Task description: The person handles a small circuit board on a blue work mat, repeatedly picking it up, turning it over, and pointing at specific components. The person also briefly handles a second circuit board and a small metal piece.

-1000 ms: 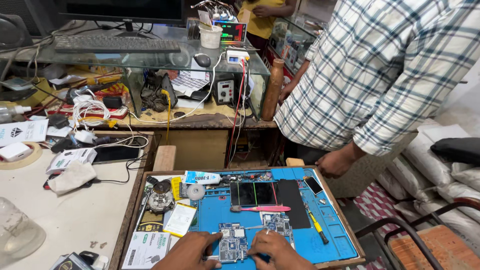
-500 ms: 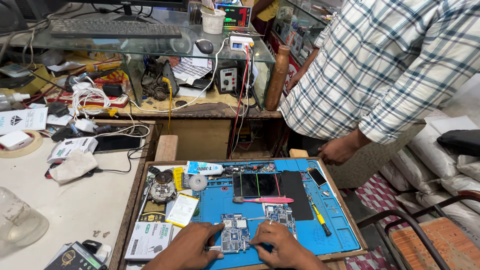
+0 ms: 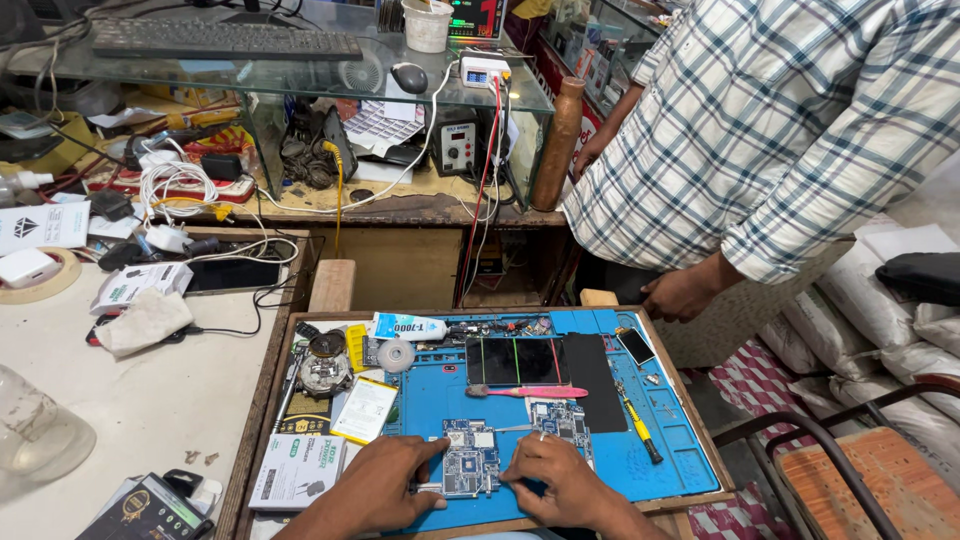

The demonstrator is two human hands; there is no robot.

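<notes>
From the head view, your left hand (image 3: pixel 385 485) and right hand (image 3: pixel 560 485) both rest on the blue work mat (image 3: pixel 650 455) in the wooden tray (image 3: pixel 268 395) on the desk. They pinch a small circuit board (image 3: pixel 470 468) between them, left grip on its left edge, right grip on its right. The tray also holds a pink toothbrush (image 3: pixel 525 392), a yellow-handled screwdriver (image 3: pixel 638 428), a glue tube (image 3: pixel 410 326) and a dark screen panel (image 3: pixel 515 360). A person in a plaid shirt (image 3: pixel 780 130) stands beside it.

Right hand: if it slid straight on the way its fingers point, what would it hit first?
The right hand points left, so it would likely meet the small circuit board first; its fingertips look already at its edge.
</notes>
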